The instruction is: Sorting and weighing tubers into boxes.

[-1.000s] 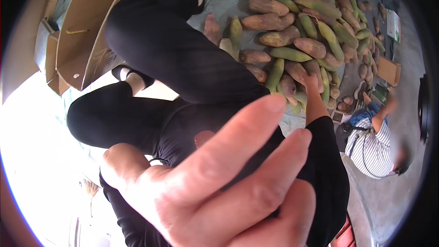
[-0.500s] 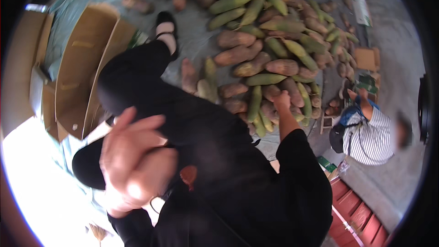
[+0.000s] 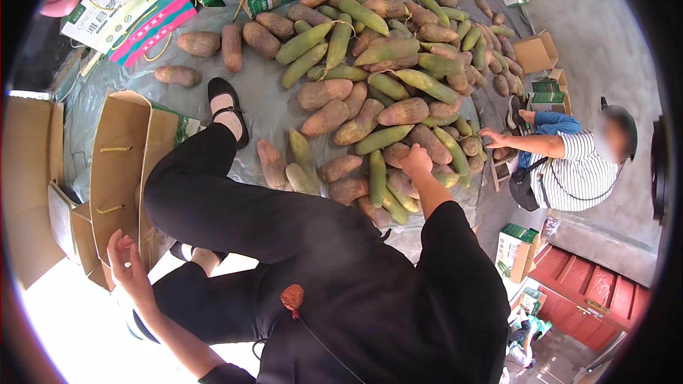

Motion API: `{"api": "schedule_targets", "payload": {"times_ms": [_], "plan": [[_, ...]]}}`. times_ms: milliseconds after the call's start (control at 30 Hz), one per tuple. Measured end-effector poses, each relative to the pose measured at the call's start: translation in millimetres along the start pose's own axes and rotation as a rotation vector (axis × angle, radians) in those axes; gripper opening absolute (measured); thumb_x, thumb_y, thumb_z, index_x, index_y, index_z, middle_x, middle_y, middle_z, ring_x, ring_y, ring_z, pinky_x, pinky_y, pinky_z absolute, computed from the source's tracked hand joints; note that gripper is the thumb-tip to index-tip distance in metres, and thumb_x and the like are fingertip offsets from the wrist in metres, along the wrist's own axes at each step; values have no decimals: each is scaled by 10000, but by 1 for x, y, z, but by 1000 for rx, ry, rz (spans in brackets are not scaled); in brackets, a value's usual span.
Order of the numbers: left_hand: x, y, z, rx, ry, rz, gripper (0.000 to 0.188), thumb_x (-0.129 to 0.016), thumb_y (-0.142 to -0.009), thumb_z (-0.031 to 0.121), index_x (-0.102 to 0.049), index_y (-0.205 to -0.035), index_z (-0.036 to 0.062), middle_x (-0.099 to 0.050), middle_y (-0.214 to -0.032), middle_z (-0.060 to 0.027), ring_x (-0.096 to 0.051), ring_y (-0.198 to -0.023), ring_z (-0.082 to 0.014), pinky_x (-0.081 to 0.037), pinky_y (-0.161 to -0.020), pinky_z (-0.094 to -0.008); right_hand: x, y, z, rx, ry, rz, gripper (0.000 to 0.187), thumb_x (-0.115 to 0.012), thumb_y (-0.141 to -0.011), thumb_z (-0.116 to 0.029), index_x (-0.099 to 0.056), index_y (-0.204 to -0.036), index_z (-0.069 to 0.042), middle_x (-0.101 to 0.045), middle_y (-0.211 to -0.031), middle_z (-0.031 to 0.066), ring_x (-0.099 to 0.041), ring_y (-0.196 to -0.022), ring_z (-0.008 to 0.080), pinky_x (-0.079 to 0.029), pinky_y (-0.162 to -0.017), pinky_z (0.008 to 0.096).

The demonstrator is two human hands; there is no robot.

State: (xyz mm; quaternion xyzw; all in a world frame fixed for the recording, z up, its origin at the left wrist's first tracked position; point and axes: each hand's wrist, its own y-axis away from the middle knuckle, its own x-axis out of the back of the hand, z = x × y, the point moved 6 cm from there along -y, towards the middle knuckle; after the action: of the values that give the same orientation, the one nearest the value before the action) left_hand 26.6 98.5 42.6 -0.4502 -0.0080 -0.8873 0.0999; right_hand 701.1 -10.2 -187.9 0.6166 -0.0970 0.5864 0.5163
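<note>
Clock directions are read from the middle of the head view. A heap of root vegetables (image 3: 388, 50), brown and green, is spread from about 12 to 2 o'clock over a grey-green sheet (image 3: 267, 110).

The right hand (image 3: 418, 161) is placed at 3 o'clock, on a brown root (image 3: 393, 155) at the near edge of the heap. Its fingertips are partly hidden; whether the root is gripped or merely touched cannot be told. A long green root (image 3: 384, 139) is noted at 11 o'clock of the brown one, and a shorter green root (image 3: 377, 179) at 7 o'clock.

The left hand (image 3: 130, 272) is held at 8 o'clock, empty, thumb and fingers apart and loosely bent. It is nearest to an open cardboard box (image 3: 112, 178) at 9 o'clock. A co-worker (image 3: 580, 163) in a striped top is seen at 3 o'clock, beyond the heap.

Handling, as judged: the brown root is expected to be dense, fairly heavy and stiff, with little give. Its skin appears dull, so only slight slipping is expected. Bruising or cracking is possible if dropped. Hold is best taken around the thick middle, fingers wrapped across its length; the tapered ends are better avoided.
</note>
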Motion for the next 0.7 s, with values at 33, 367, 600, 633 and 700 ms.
{"api": "schedule_targets", "payload": {"times_ms": [33, 367, 600, 633, 700], "plan": [[-1, 0, -10, 44, 2, -8, 336, -567, -890, -14, -566, -1215, 72, -612, -969, -62, -588, -917, -143, -460, -805, -281, 3, 0, -2, 38, 27, -7, 471, -655, -771, -299, -499, -1148, -65, -558, -1180, 181, -590, -1078, 328, -505, -875, 406], [-15, 0, -48, 145, 68, -56, 351, -560, -893, 11, -560, -1238, 75, -606, -963, -68, -581, -920, -151, -463, -862, -295, 62, 19, -41, 379, 129, -24, 394, -675, -700, -281, -595, -989, -26, -645, -1053, 182, -611, -1027, 327, -495, -876, 415], [-16, 4, -54, 134, 60, -47, 343, -557, -881, -12, -566, -1218, 51, -579, -972, -73, -567, -922, -153, -465, -868, -304, 49, 39, -99, 583, 122, -51, 374, -650, -708, -274, -624, -981, -20, -641, -1037, 176, -609, -1017, 314, -492, -874, 407], [-17, 5, -58, 134, 59, -65, 342, -554, -880, -16, -567, -1215, 47, -574, -978, -75, -565, -919, -155, -465, -870, -306, 44, 45, -108, 637, 141, -29, 347, -633, -721, -248, -626, -985, -23, -634, -1039, 175, -606, -1018, 309, -494, -871, 403], [-19, 6, -61, 134, 73, -68, 341, -550, -880, -19, -567, -1214, 45, -571, -976, -75, -564, -912, -156, -465, -872, -309, 42, 55, -118, 652, 140, -16, 319, -610, -731, -215, -624, -987, -24, -626, -1045, 178, -603, -1020, 309, -494, -868, 399]]}}
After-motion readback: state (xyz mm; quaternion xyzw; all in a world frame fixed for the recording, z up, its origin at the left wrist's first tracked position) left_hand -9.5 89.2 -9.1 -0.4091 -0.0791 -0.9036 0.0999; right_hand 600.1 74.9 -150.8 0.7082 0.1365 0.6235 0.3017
